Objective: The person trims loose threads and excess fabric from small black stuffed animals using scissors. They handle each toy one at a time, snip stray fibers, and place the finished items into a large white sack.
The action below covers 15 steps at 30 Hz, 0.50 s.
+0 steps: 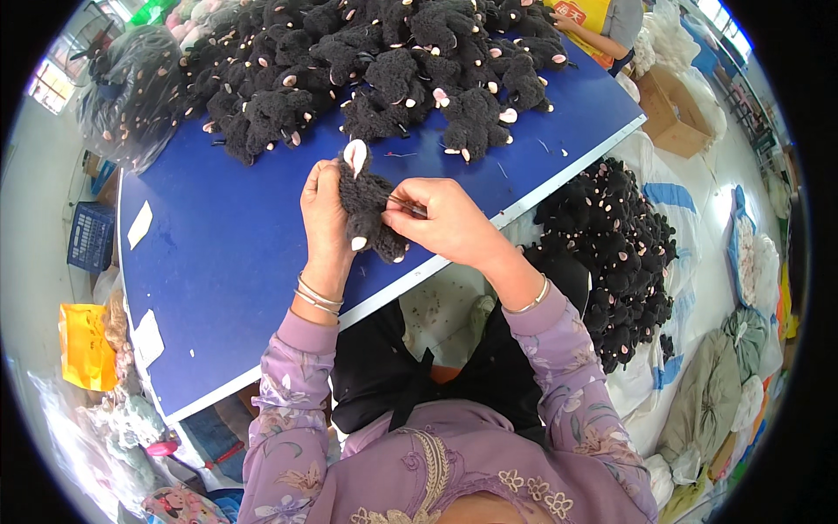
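A small black plush toy [371, 205] with a pink-lined ear and pale paw tips is held up over the near edge of the table. My left hand [324, 205] is closed around its left side, with the ear sticking up beside the thumb. Against the toy's right side, my right hand [436, 217] pinches a thin dark tool [407, 206] that looks like tweezers; its tip is hidden at the fur. Many similar black plush toys [393, 77] lie heaped on the far part of the blue table [218, 262].
Another person's arm [594, 37] reaches in at the far right beside a yellow bag. More black toys [624, 253] are piled on white sheeting to the right. At the far left stands a clear plastic bag [131, 96]; a blue crate [91, 236] sits below it. An open cardboard box [672, 113] is at right.
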Each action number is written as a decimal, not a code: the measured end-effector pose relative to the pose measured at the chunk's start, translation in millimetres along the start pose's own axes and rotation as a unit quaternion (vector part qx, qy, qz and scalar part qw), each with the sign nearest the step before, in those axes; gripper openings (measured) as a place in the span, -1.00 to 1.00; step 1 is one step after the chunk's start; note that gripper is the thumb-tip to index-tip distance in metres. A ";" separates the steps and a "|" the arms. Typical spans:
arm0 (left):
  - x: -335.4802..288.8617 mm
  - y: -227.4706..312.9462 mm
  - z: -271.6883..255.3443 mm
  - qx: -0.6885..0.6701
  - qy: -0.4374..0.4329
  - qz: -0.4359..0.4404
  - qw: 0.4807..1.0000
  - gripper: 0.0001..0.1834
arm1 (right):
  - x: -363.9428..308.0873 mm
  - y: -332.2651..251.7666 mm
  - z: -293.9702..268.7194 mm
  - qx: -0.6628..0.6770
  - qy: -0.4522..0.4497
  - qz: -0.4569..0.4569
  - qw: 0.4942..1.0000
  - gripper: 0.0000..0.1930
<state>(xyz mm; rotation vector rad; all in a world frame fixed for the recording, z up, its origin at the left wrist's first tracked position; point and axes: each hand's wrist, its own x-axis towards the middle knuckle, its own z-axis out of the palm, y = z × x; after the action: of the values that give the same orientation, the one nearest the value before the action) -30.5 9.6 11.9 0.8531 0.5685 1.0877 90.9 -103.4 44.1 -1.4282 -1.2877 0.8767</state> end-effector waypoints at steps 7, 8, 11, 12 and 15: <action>0.0 6.6 -6.0 0.001 -0.014 -0.012 1.000 -0.71 | -4.3 0.8 -24.4 0.241 -0.051 -0.017 0.969 -0.86; 0.3 5.4 -6.9 -0.003 -0.016 -0.011 1.000 -0.71 | -3.8 1.5 -23.2 0.196 -0.025 -0.017 0.980 -0.86; 3.0 -0.1 -11.3 -0.002 -0.022 -0.004 1.000 -0.71 | -0.5 -2.1 -11.1 0.091 0.016 -0.025 0.995 -0.83; 3.4 -2.2 -12.0 0.005 -0.023 -0.001 1.000 -0.71 | -1.8 -4.7 -5.6 0.093 0.004 -0.019 0.996 -0.83; 3.8 -3.2 -12.4 0.017 -0.027 -0.005 0.999 -0.71 | 1.6 6.4 3.6 0.100 0.022 -0.025 0.994 -0.86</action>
<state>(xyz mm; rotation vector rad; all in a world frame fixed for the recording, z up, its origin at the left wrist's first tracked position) -36.9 16.3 2.3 0.9056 0.5480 1.0454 89.5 -100.8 37.2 -1.2466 -1.1643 0.9085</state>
